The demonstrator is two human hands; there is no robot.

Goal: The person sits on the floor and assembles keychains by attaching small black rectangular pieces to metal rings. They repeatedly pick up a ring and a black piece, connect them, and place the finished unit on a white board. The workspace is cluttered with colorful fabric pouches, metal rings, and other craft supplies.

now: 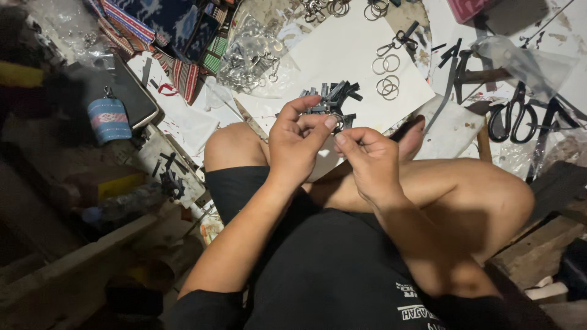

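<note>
My left hand (296, 142) and my right hand (367, 160) meet above my crossed legs, fingertips pinched together on a small metal ring with a dark strap piece (338, 125). The piece is mostly hidden by my fingers. Just beyond the hands lies a pile of short dark strap pieces (333, 98) on a white sheet (342, 52). Loose metal key rings (387, 74) lie on the same sheet to the right.
Black-handled scissors (512, 116) lie at the right, beside a hammer-like tool (471, 76). A clear bag of metal clasps (251, 58) and woven striped fabric (171, 36) sit at the upper left. A small woven pouch (109, 119) lies at the left.
</note>
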